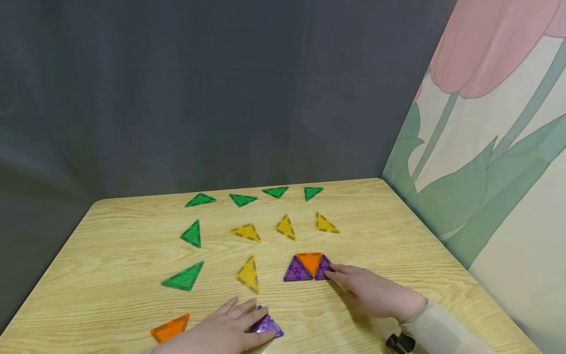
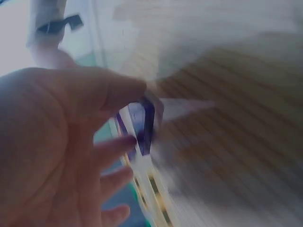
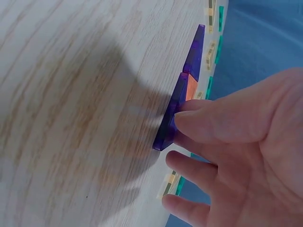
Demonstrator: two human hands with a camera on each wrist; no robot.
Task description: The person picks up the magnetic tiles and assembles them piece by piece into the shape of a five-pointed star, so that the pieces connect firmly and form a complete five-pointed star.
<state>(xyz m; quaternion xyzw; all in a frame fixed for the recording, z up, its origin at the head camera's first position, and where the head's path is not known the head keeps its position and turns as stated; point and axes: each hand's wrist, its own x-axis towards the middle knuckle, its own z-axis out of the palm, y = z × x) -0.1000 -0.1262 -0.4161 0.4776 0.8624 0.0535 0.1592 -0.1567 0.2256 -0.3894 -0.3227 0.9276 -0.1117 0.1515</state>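
Observation:
My left hand (image 1: 227, 327) pinches a purple triangular magnetic tile (image 1: 268, 326) between thumb and index finger, low over the table's front part. In the left wrist view this purple tile (image 2: 147, 124) appears edge-on, the other fingers spread apart from it. My right hand (image 1: 376, 290) holds another purple triangular tile (image 1: 324, 268) at its right side with thumb and index finger. That tile lies against an orange triangular tile (image 1: 309, 261), which also borders a further purple tile (image 1: 298, 271) on its left. The right wrist view shows the right thumb (image 3: 199, 124) on the near purple tile (image 3: 171, 113).
Yellow triangular tiles (image 1: 285, 227) and green ones (image 1: 191, 233) lie spaced out in the table's middle and back. A loose orange tile (image 1: 171, 328) is left of my left hand. The wooden table (image 1: 110, 260) meets a dark curtain (image 1: 221, 98) behind and a flower-patterned wall (image 1: 499, 196) at right.

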